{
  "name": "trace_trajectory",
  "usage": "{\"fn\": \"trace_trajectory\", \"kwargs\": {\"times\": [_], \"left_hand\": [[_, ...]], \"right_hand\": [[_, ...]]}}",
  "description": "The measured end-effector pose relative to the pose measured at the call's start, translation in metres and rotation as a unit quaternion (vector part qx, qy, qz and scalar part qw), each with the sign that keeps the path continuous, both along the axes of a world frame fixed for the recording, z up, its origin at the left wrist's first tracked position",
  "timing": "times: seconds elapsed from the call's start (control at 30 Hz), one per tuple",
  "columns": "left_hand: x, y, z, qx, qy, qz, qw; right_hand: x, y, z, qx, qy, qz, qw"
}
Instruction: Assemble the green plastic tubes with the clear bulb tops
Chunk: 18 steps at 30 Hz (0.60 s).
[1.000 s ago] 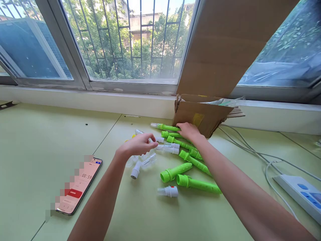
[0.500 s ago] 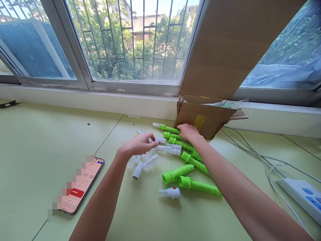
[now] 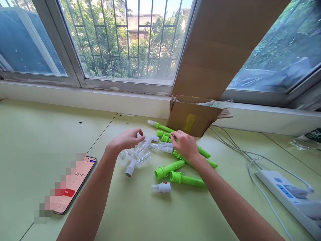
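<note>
My left hand (image 3: 127, 139) hovers over a heap of clear plastic tubes (image 3: 143, 158) and white caps. Its thumb and index finger curl together at the tips; whatever lies between them is too small to make out. My right hand (image 3: 185, 144) is above the bright green threaded tubes (image 3: 169, 169), its fingers bent and a little apart, with nothing visible in them. It hides parts of several tubes. At the back lies a green tube fitted with a clear tip (image 3: 151, 123). A white cap with a clear ribbed end (image 3: 161, 187) lies alone nearer to me.
A cardboard box (image 3: 194, 117) stands behind the tubes against the sill. To the left, a phone (image 3: 80, 180) shows a running timer. Grey cables (image 3: 232, 147) and a white power strip (image 3: 286, 197) lie on the right. A barred window (image 3: 127, 43) is beyond the table.
My right hand has drawn back from the rear green tube towards me. My left hand stays over the clear tubes. The view has shifted right, and the timer has advanced.
</note>
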<state>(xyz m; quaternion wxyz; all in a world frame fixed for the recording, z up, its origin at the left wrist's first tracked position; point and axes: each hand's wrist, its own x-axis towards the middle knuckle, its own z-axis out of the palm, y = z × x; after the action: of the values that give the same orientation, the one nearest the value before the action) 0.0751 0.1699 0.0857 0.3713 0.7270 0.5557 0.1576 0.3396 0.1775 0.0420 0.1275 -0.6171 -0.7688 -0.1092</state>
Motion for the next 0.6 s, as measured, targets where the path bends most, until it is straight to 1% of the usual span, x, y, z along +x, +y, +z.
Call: {"fn": "trace_trajectory", "kwargs": {"times": [0.07, 0.13, 0.23, 0.3, 0.37, 0.47, 0.6], "left_hand": [[-0.004, 0.002, 0.001, 0.025, -0.024, 0.013, 0.999], [-0.009, 0.003, 0.002, 0.060, -0.045, 0.027, 0.997], [-0.014, 0.005, 0.004, 0.106, -0.052, 0.042, 0.992], [-0.017, 0.006, 0.004, 0.125, -0.042, 0.050, 0.990], [-0.020, 0.007, 0.003, 0.136, -0.026, 0.062, 0.988], [-0.023, 0.011, -0.003, 0.138, 0.008, 0.084, 0.987], [-0.026, 0.017, -0.014, 0.121, 0.080, 0.112, 0.983]], "right_hand": [[-0.003, -0.030, -0.005, 0.057, 0.032, 0.060, 0.996], [-0.005, -0.060, -0.012, 0.092, 0.056, 0.130, 0.986], [-0.007, -0.100, -0.023, 0.114, 0.083, 0.220, 0.965], [-0.006, -0.118, -0.033, 0.111, 0.084, 0.271, 0.952], [-0.004, -0.129, -0.043, 0.115, 0.093, 0.282, 0.948], [-0.001, -0.135, -0.053, 0.123, 0.110, 0.297, 0.940], [-0.001, -0.135, -0.057, 0.123, 0.119, 0.302, 0.938]]}}
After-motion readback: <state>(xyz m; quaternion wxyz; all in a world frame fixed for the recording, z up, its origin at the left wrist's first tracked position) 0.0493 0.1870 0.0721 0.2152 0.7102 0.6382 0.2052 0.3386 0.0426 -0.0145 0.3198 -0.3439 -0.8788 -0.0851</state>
